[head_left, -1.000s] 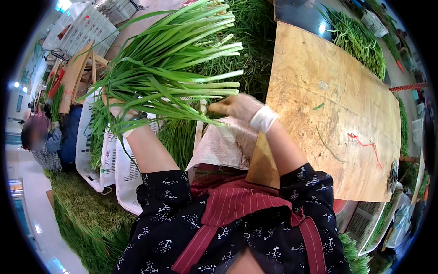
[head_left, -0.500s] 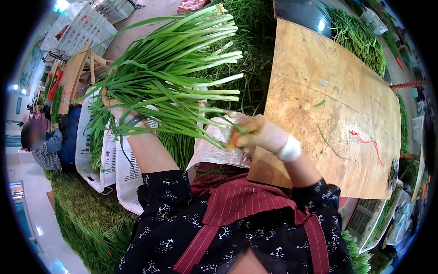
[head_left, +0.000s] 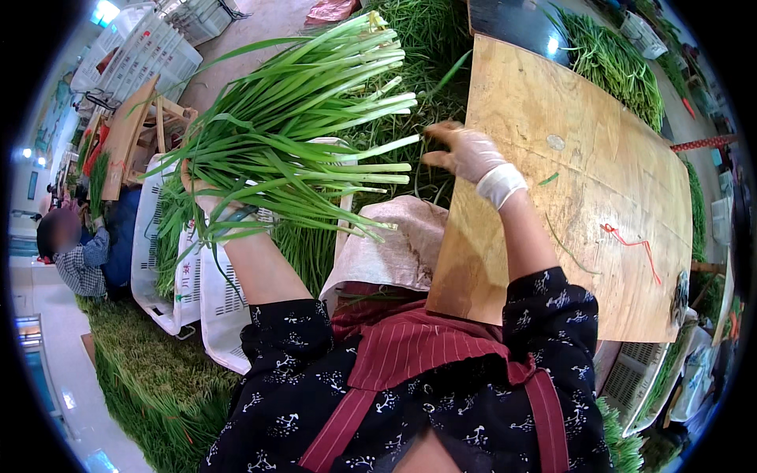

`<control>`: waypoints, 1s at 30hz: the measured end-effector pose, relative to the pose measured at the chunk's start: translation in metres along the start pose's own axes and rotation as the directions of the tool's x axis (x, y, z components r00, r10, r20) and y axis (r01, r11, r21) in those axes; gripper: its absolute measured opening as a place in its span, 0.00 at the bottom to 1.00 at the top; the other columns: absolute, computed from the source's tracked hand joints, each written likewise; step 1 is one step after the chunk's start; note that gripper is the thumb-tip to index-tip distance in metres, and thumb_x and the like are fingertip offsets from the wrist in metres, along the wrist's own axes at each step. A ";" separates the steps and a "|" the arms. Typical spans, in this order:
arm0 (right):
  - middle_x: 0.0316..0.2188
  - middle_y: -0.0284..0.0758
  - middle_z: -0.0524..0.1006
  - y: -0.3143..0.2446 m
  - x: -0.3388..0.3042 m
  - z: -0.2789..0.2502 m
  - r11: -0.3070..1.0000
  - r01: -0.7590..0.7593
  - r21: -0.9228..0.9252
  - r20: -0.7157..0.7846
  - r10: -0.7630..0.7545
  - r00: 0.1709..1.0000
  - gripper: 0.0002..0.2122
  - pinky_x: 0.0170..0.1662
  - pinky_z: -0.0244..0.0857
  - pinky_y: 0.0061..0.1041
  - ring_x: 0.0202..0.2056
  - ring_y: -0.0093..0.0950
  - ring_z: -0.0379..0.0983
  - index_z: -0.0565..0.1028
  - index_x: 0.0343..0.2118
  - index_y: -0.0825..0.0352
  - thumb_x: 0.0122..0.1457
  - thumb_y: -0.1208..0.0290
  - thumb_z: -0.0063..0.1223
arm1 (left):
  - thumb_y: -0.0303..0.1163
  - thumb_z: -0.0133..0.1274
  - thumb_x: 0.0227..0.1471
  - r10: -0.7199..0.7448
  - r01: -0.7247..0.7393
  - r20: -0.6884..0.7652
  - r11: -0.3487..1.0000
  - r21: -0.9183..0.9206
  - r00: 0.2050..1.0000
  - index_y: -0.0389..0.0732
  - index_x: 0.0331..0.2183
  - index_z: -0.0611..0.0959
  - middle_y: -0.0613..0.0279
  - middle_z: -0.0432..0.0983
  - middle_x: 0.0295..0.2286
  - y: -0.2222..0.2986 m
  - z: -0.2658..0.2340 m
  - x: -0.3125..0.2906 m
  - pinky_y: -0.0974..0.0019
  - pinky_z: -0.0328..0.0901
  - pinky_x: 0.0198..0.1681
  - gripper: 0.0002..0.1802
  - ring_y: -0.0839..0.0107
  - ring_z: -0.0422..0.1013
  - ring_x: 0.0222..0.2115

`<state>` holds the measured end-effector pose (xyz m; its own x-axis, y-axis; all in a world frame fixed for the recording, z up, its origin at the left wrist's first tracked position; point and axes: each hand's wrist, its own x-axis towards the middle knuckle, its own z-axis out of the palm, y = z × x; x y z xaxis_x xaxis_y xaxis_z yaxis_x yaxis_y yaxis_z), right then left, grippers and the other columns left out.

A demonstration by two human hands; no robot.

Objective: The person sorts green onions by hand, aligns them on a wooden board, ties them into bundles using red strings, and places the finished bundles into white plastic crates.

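A big loose bunch of Chinese chives lies across my gloved left hand, pale stem ends to the right and green leaves to the left. My left fingers close round the leafy part, mostly covered by it. My gloved right hand hovers by the wooden board's left edge, fingers apart with nothing in them, close to the stem ends. A single green leaf shows beyond that hand, over the heap of greens. A pale cloth covers my lap.
To my right is a wooden board with a red string and leaf scraps on it. White crates of chives stand at left. More chives lie at the far right. A co-worker sits at far left.
My right hand has moved up and away from the lower stems, and its fingers have opened. A leaf that trailed from it now shows over the far heap. The left hand barely moved.
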<state>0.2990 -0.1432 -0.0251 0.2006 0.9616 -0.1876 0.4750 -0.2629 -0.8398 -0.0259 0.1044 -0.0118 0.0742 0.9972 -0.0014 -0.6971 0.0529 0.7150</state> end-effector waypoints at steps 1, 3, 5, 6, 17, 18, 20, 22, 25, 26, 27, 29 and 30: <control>0.51 0.40 0.64 -0.005 0.002 0.020 0.973 0.116 0.199 0.116 -0.141 0.983 0.30 0.48 0.62 0.27 0.44 0.30 0.68 0.61 0.53 0.62 0.45 0.64 0.58 | 0.47 0.36 0.48 -0.033 0.036 0.048 0.998 -0.046 0.998 0.40 0.45 0.71 0.50 0.67 0.44 0.009 -0.024 0.008 0.45 0.60 0.47 0.27 0.50 0.64 0.44; 0.52 0.35 0.64 -0.015 0.000 0.042 0.890 0.158 0.427 0.244 -0.281 0.928 0.34 0.48 0.61 0.25 0.44 0.27 0.67 0.60 0.54 0.61 0.40 0.69 0.62 | 0.47 0.35 0.48 -0.053 0.053 0.007 0.999 0.004 0.999 0.40 0.45 0.71 0.50 0.67 0.44 0.002 -0.013 0.002 0.46 0.60 0.47 0.27 0.51 0.65 0.44; 0.50 0.33 0.66 -0.033 -0.005 0.060 0.863 0.236 0.446 0.244 -0.371 0.896 0.35 0.47 0.61 0.24 0.43 0.24 0.66 0.61 0.53 0.61 0.38 0.74 0.64 | 0.47 0.35 0.48 -0.045 0.046 -0.021 0.998 0.034 0.999 0.39 0.45 0.71 0.49 0.67 0.44 0.004 -0.002 -0.006 0.47 0.61 0.47 0.27 0.52 0.65 0.44; 0.49 0.33 0.67 -0.040 -0.006 0.069 0.837 0.336 0.432 0.183 -0.446 0.876 0.35 0.47 0.62 0.23 0.43 0.22 0.66 0.61 0.53 0.62 0.38 0.75 0.63 | 0.46 0.35 0.49 -0.035 0.036 -0.032 0.999 0.036 0.999 0.39 0.45 0.71 0.49 0.67 0.44 0.004 0.000 -0.007 0.47 0.61 0.47 0.27 0.52 0.65 0.44; 0.29 0.34 0.76 -0.016 -0.080 0.022 0.957 0.004 0.289 0.490 -0.151 0.858 0.12 0.36 0.66 0.20 0.29 0.21 0.71 0.73 0.40 0.69 0.53 0.71 0.49 | 0.47 0.37 0.50 -0.016 0.016 -0.011 1.000 -0.015 1.000 0.39 0.43 0.72 0.51 0.69 0.42 0.018 -0.031 -0.005 0.51 0.64 0.44 0.25 0.56 0.67 0.41; 0.30 0.34 0.76 -0.005 -0.086 0.004 0.978 0.048 0.202 0.448 -0.136 0.884 0.15 0.37 0.65 0.20 0.29 0.21 0.70 0.70 0.43 0.72 0.53 0.72 0.49 | 0.47 0.37 0.50 -0.003 0.003 -0.008 1.000 0.004 1.000 0.40 0.43 0.72 0.51 0.69 0.42 0.018 -0.034 -0.004 0.51 0.64 0.44 0.25 0.56 0.67 0.41; 0.35 0.36 0.75 0.025 -0.094 -0.026 0.916 -0.046 0.398 -0.145 0.112 0.983 0.14 0.43 0.63 0.22 0.37 0.24 0.70 0.72 0.42 0.67 0.54 0.69 0.48 | 0.48 0.38 0.49 -0.038 0.038 0.006 0.999 -0.016 0.999 0.39 0.43 0.72 0.51 0.69 0.42 0.012 -0.017 -0.013 0.50 0.64 0.44 0.26 0.56 0.67 0.41; 0.44 0.39 0.71 0.005 -0.076 -0.037 0.933 0.150 0.326 -0.433 0.006 0.901 0.19 0.49 0.60 0.26 0.45 0.29 0.66 0.69 0.47 0.66 0.54 0.62 0.49 | 0.48 0.38 0.49 -0.017 0.020 0.056 0.998 -0.052 0.998 0.38 0.44 0.71 0.50 0.68 0.43 0.006 -0.023 -0.009 0.50 0.64 0.43 0.27 0.54 0.66 0.42; 0.50 0.41 0.65 -0.033 -0.044 -0.030 0.951 0.309 -0.032 -0.384 -0.297 0.875 0.25 0.52 0.55 0.32 0.52 0.35 0.60 0.69 0.47 0.66 0.51 0.51 0.48 | 0.49 0.38 0.49 0.001 0.010 0.112 0.995 -0.102 0.994 0.39 0.44 0.71 0.53 0.68 0.43 0.005 -0.028 -0.007 0.51 0.64 0.43 0.27 0.56 0.67 0.41; 0.50 0.43 0.65 -0.048 -0.032 -0.020 0.934 0.348 -0.083 -0.325 -0.356 0.876 0.26 0.53 0.53 0.34 0.52 0.36 0.60 0.70 0.46 0.66 0.51 0.49 0.48 | 0.49 0.38 0.49 0.019 -0.011 0.097 0.996 -0.091 0.995 0.39 0.45 0.71 0.53 0.68 0.43 0.007 -0.026 -0.011 0.51 0.64 0.43 0.27 0.56 0.66 0.41; 0.48 0.42 0.67 -0.055 -0.021 -0.012 0.908 0.328 -0.260 -0.315 -0.401 0.860 0.24 0.54 0.52 0.34 0.51 0.37 0.61 0.72 0.44 0.64 0.50 0.49 0.48 | 0.49 0.38 0.49 0.031 -0.024 0.089 0.996 -0.082 0.996 0.39 0.45 0.71 0.54 0.68 0.43 0.003 -0.017 -0.016 0.51 0.64 0.44 0.27 0.57 0.66 0.41; 0.43 0.40 0.71 -0.057 0.001 0.001 0.894 0.305 -0.327 -0.237 -0.390 0.890 0.21 0.54 0.49 0.34 0.49 0.37 0.63 0.75 0.39 0.60 0.50 0.49 0.49 | 0.44 0.41 0.48 0.022 0.003 0.182 0.991 -0.135 0.983 0.38 0.39 0.74 0.58 0.70 0.38 -0.002 0.001 -0.026 0.54 0.62 0.45 0.22 0.62 0.66 0.40; 0.39 0.39 0.74 -0.051 0.012 0.007 0.927 0.301 -0.225 -0.169 -0.341 0.925 0.19 0.54 0.48 0.34 0.47 0.35 0.64 0.77 0.37 0.59 0.49 0.49 0.50 | 0.44 0.41 0.48 0.015 0.026 0.226 0.984 -0.179 0.974 0.38 0.38 0.74 0.59 0.70 0.37 -0.005 0.006 -0.025 0.54 0.62 0.44 0.21 0.62 0.66 0.40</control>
<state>0.2717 -0.1173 0.0121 0.1681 0.9655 0.1987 0.6931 0.0276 -0.7203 -0.0194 0.0787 -0.0112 0.2226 0.9604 0.1674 -0.8110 0.0871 0.5785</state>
